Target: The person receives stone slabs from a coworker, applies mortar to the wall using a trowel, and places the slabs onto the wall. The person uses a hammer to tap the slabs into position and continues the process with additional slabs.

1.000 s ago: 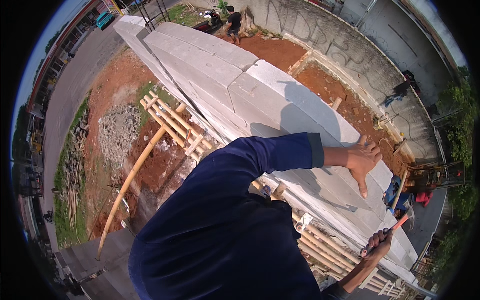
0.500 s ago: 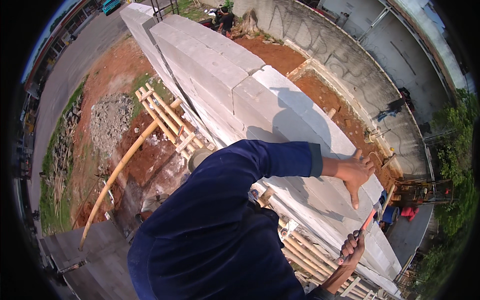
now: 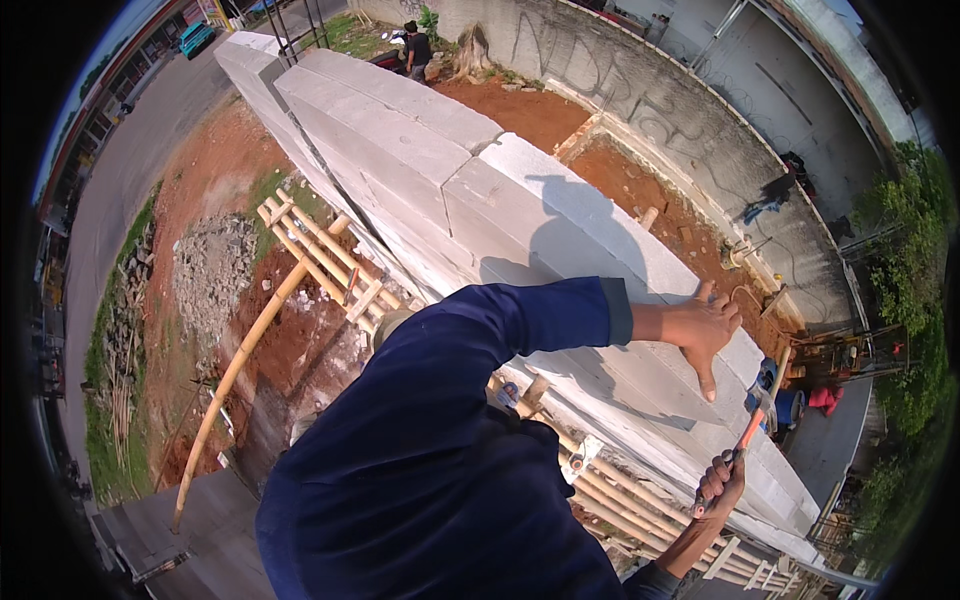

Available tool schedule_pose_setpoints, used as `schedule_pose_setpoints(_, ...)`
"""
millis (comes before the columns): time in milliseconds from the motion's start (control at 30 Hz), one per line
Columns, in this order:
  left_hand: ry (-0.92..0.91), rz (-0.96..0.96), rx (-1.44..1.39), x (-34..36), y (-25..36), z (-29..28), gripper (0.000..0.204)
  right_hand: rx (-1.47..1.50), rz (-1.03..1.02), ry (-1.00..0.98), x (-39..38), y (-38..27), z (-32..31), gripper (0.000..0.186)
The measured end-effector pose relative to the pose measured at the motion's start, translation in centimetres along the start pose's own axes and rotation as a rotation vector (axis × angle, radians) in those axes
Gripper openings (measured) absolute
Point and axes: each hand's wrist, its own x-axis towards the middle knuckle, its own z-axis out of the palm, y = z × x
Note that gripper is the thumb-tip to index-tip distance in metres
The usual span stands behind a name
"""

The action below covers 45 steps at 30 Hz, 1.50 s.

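Across the middle runs a wall of light grey concrete blocks, its top course (image 3: 500, 210) in sunlight. My left hand (image 3: 700, 332) rests on the top near the wall's right part, fingers spread, thumb toward me. Below it, my right hand (image 3: 720, 487) is closed around the orange handle of a hammer (image 3: 750, 430). The grey metal head of the hammer is raised by the end face of the block under my left hand; whether it touches the block I cannot tell.
Bamboo scaffolding (image 3: 640, 495) runs along the near side of the wall, with a long curved pole (image 3: 235, 375) at left. A rubble heap (image 3: 215, 270) lies on red soil. Beyond stand a grey boundary wall (image 3: 640, 110), a person (image 3: 417, 52) and a blue drum (image 3: 790, 408).
My right hand has moved a little up and right, and the hammer's head now shows. My left hand stays on the block. The whole view has shifted slightly.
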Motion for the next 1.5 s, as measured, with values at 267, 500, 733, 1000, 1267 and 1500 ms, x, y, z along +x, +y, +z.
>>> schedule_pose_setpoints(267, -0.170, -0.109, -0.030, 1.0, -0.7, -1.1, 0.154, -0.098, 0.021, -0.063, 0.5, 2.6, 2.1, 0.038)
schedule_pose_setpoints(500, -0.139, -0.173, 0.102, 1.3, -0.8, -1.8, 0.151, -0.224, -0.049, -0.002, -0.6, 4.8, 4.5, 0.043)
schedule_pose_setpoints(733, -0.158, -0.095, 0.129, 0.5, 0.0, -2.4, 0.139, -0.077, -0.375, 0.192, 0.3, 4.9, 2.7, 0.035)
schedule_pose_setpoints(1000, -0.217, -0.169, 0.105, -0.2, 0.9, -4.4, 0.141, -0.152, -0.065, -0.116, 1.1, 5.9, 0.5, 0.026)
schedule_pose_setpoints(1267, -0.234, -0.085, 0.165, 0.5, 0.7, -4.1, 0.150, -0.110, 0.010, -0.144, 1.8, 6.7, 0.9, 0.038)
schedule_pose_setpoints(1500, -0.218, -0.045, 0.198, -0.8, 1.4, -4.1, 0.145, -1.182, -0.505, 0.514, 5.9, 2.0, -1.6, 0.028)
